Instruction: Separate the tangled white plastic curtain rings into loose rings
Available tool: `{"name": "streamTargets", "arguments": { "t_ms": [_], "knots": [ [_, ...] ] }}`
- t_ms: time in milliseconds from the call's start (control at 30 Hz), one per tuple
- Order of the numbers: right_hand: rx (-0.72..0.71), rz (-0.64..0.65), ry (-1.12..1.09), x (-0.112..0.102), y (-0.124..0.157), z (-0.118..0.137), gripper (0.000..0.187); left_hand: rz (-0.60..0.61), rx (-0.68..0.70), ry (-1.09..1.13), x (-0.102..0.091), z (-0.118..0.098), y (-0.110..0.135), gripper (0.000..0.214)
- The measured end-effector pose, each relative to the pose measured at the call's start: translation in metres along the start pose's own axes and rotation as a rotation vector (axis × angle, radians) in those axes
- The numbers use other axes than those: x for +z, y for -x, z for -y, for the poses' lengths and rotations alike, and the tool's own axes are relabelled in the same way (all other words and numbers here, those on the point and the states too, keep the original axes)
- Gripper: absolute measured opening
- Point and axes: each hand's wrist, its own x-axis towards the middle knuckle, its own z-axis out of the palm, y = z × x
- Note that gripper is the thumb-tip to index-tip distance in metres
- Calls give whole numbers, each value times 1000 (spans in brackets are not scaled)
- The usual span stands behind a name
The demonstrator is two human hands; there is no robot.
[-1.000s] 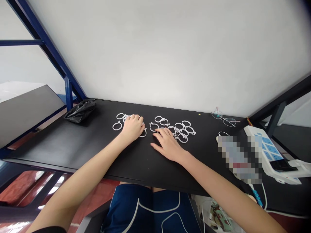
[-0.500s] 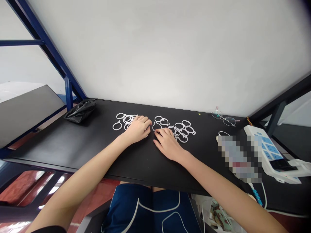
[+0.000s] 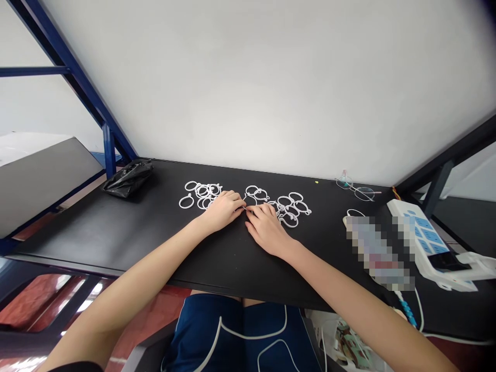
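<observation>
White curtain rings with small eyelets lie on the black table in two loose groups, a left pile (image 3: pixel 202 191) and a right pile (image 3: pixel 291 211). Between them, a single white curtain ring (image 3: pixel 244 198) shows partly behind my fingertips. My left hand (image 3: pixel 222 211) is closed, its thumb and forefinger pinching at that ring's near edge. From the other side my right hand (image 3: pixel 265 227) meets it, fingers curled and tips on the same ring. The exact grip is partly hidden by the fingers. Some rings of the right pile are covered by my right hand.
A crumpled black plastic bag (image 3: pixel 129 178) lies at the table's left end. Toward the right are eyeglasses (image 3: pixel 364 194), a blurred-out phone-like object (image 3: pixel 377 253) with a cable, and a white power strip (image 3: pixel 426 240). The wall (image 3: pixel 248 93) rises behind the table (image 3: pixel 155 227).
My left hand has moved slightly right and nearer, off the left pile, so its fingertips now meet those of my right hand at the ring. My right hand has barely moved.
</observation>
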Motion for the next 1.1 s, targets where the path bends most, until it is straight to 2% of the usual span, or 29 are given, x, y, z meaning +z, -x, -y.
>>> {"name": "streamTargets", "arguments": {
  "t_ms": [267, 567, 633, 733, 833, 1100],
  "knots": [
    [38, 4, 22, -1, 1, 1, 30, -71, -76, -11, -1, 5, 1, 14],
    [68, -78, -87, 0, 2, -1, 27, -154, -78, 11, -1, 4, 1, 19],
    [79, -135, -175, 1, 3, 0, 27, -174, -74, 26, -2, 4, 1, 20],
    [120, -299, -358, 1, 3, 1, 25, -201, -62, 56, -3, 3, 1, 18],
    [169, -416, -446, 1, 3, 0, 22, -233, -38, 95, -5, 0, 1, 16],
    [280, -479, -547, 1, 1, -2, 18, -203, 108, 193, -15, -11, 0, 17]
  ]
}}
